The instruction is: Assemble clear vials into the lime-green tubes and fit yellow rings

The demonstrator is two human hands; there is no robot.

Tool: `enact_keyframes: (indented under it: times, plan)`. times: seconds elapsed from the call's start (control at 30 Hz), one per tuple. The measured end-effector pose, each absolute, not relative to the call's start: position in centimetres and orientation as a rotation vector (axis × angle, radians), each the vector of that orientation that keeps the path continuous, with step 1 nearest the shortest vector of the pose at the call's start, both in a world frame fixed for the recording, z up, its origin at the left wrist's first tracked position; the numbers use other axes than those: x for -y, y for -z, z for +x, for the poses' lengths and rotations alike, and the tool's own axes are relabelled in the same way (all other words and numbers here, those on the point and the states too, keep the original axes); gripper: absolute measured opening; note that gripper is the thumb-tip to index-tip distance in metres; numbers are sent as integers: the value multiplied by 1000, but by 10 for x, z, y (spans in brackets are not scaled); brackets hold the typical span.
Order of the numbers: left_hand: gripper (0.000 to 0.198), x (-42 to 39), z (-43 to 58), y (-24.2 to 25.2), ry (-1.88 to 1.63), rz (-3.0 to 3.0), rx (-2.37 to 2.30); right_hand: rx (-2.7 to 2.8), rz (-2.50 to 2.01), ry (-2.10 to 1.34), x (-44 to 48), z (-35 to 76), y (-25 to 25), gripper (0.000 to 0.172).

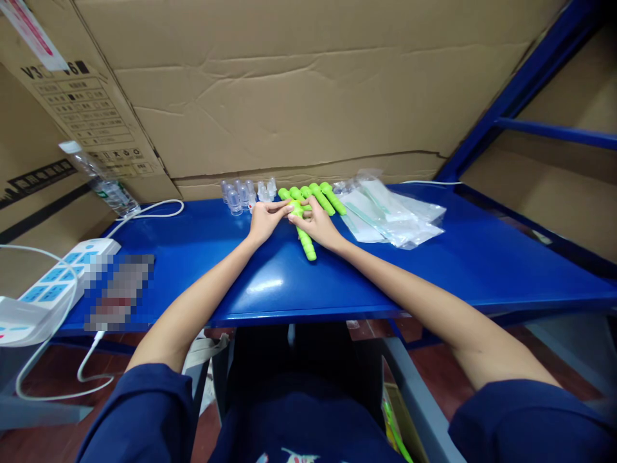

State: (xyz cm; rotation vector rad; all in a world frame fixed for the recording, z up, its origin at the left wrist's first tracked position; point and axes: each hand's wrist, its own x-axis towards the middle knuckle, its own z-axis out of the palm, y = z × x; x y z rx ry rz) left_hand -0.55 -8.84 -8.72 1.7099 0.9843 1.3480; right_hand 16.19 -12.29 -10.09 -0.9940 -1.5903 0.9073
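Both hands meet over the blue tabletop at a bright green ribbed plastic stick (pixel 307 245), which slants with its lower end toward me. My right hand (pixel 319 226) is closed around its upper part. The fingers of my left hand (pixel 264 223) are pinched together at its knobbed head. Any small part between those fingertips is hidden. Just behind my hands, several similar green sticks (pixel 325 199) lie side by side. Several small clear plastic cups (pixel 234 202) stand to the left of them, close to my left hand.
Clear plastic bags (pixel 393 215) lie right of the green sticks. A power strip (pixel 53 283), a phone-like blurred object (pixel 120 292) and white cables are at left. A water bottle (pixel 103 180) leans near the cardboard (pixel 308 96) behind the blue table (pixel 482 257).
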Motion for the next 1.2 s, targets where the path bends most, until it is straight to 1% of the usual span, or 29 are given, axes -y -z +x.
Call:
enact_keyframes:
  times: [0.1, 0.27, 0.33, 0.5, 0.7, 0.93, 1.2]
  plan:
    - [39, 89, -5, 87, -1353, 1698, -981, 1593, -997, -906, 122, 162, 102, 61]
    - [47, 90, -4, 86, -1360, 1665, -981, 1597, -1000, -901, 122, 163, 103, 61]
    - [47, 90, -3, 87, -1367, 1669, -977, 1595, -994, -904, 122, 162, 103, 61]
    - [36, 90, -2, 89, -1394, 1675, -983, 1589, -995, -900, 124, 162, 101, 61]
    - [36, 91, -1, 89, -1411, 1652, -975, 1618, -1006, -853, 126, 162, 98, 63]
    - [25, 97, 2, 88, -1467, 1666, -977, 1650, -1019, -790, 129, 162, 96, 57]
    - [16, 103, 3, 87, -1508, 1768, -1056, 1673, -1051, -762, 130, 161, 97, 57]
